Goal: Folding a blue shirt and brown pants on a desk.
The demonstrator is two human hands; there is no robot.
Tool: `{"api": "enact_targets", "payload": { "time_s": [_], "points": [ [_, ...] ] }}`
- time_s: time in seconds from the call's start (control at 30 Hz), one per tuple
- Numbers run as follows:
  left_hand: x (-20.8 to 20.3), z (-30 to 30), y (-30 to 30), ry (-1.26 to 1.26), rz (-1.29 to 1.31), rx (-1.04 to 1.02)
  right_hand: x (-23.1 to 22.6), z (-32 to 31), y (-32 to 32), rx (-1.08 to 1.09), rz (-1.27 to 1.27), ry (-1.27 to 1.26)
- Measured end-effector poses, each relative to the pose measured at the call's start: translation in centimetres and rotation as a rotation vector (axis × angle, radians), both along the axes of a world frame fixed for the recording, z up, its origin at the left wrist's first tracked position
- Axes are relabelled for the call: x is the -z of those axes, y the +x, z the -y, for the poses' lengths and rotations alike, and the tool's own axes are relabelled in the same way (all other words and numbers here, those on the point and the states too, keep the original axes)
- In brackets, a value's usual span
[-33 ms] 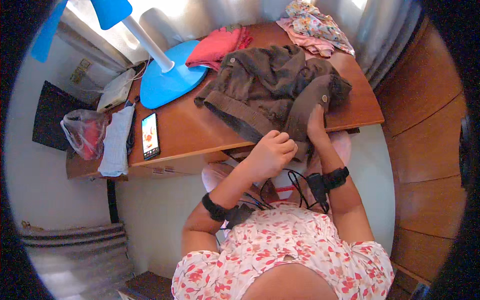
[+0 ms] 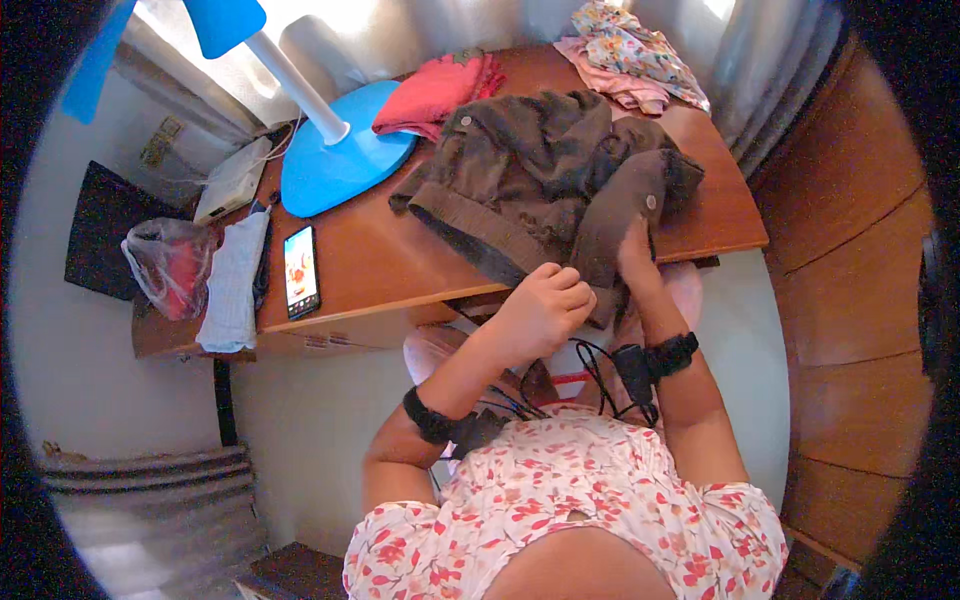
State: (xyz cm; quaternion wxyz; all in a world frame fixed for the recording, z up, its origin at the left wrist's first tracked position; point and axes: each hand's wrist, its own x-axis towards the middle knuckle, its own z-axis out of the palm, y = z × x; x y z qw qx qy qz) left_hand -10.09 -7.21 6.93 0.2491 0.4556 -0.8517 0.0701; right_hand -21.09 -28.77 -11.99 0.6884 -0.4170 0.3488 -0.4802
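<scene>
A dark brown buttoned garment (image 2: 530,150), like a jacket with a ribbed hem, lies crumpled on the wooden desk, one part hanging over the front edge. My right hand (image 2: 634,252) grips that hanging part near a pale button, its fingers partly hidden by the cloth. Closed with curled fingers, my left hand (image 2: 552,305) is raised by the garment's lower edge. What its fingertips pinch, if anything, is too small to make out.
On the desk (image 2: 390,260) lie a lit phone (image 2: 300,272), a folded red cloth (image 2: 440,92) and a floral cloth pile (image 2: 640,58). A blue fan base (image 2: 345,150), a white box (image 2: 232,180) and a plastic bag (image 2: 170,265) stand left. Black cables (image 2: 590,372) cross my lap.
My right hand has shifted very slightly at the garment's edge. Everything else looks the same.
</scene>
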Motion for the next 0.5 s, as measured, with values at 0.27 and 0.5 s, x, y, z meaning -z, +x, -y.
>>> {"api": "enact_targets", "payload": {
  "time_s": [0.27,0.5],
  "points": [
    [0.2,-1.2,0.4,0.086,-0.010,0.004,-3.8,0.4,1.0,-0.081,-0.510,-0.389],
    [0.1,-0.9,0.3,0.153,-0.065,0.055,-4.9,-0.2,0.9,-0.134,-0.641,-0.514]
  ]
}}
